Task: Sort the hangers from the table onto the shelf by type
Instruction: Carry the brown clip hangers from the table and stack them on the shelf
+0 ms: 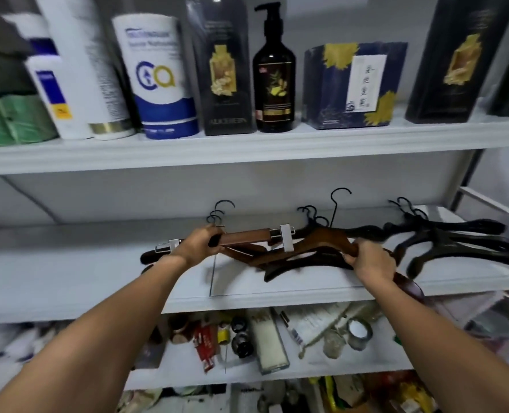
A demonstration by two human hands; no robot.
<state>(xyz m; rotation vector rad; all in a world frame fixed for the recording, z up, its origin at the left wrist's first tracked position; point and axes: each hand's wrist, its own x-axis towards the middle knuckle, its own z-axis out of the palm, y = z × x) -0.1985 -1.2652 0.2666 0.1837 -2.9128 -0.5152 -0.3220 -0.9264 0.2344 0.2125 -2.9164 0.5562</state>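
Your left hand point(198, 244) grips the clip hanger point(247, 235) at its middle. The fingers are curled tight round the brown bar, just under the hook. One metal clip point(287, 238) sits right of the hand and another left of it. The hanger is at the centre of the middle shelf point(68, 263); you cannot tell whether it rests on the board or is held just above it.

Your right hand point(372, 260) is at the near right of this shelf. Its fingers and thumb are closed on the right arm of a brown hanger point(321, 242). That hanger lies on a small stack of similar ones, and its left end passes under the clip hanger.

At the far right, black hangers point(455, 239) lie fanned on the shelf, hooks toward the back wall.

The top shelf point(217, 147) carries boxes and bottles, among them a pump bottle point(274, 73).
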